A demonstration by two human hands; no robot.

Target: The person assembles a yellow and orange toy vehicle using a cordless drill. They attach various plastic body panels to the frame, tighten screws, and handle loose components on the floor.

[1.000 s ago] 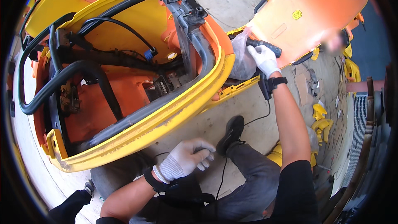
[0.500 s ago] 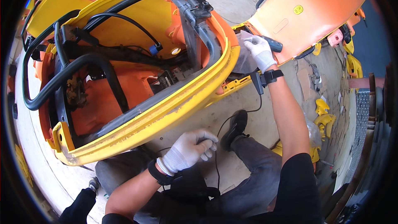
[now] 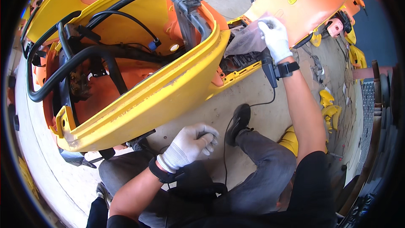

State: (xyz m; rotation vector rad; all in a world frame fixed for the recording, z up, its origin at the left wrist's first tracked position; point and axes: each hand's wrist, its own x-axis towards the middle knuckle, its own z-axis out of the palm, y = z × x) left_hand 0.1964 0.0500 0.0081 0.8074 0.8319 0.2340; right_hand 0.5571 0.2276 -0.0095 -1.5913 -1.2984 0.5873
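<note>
My right hand (image 3: 276, 41), in a white glove, is raised at the upper right, its fingers pinched on a crumpled clear plastic bag (image 3: 245, 42). The bag hangs over the narrow yellow and dark part that joins the big orange panel (image 3: 310, 14). Lower down, my gloved left hand (image 3: 190, 145) hovers above my lap. Its fingers are curled in with the thumb against them; what they hold, if anything, is hidden. Beyond it leans a large yellow shell (image 3: 181, 95), orange inside, with a black tube frame (image 3: 78, 69) in it.
A black device (image 3: 268, 69) with a thin cable hangs beside my right wrist strap. Yellow plastic pieces (image 3: 331, 112) lie at the right, near a grey grille (image 3: 367, 122). My black shoe (image 3: 239, 122) stands on the pale floor. Another person's dark leg (image 3: 98, 211) shows at lower left.
My right hand has drawn the plastic bag out so more of it shows. The whole view has shifted slightly. My left hand stays curled in nearly the same place.
</note>
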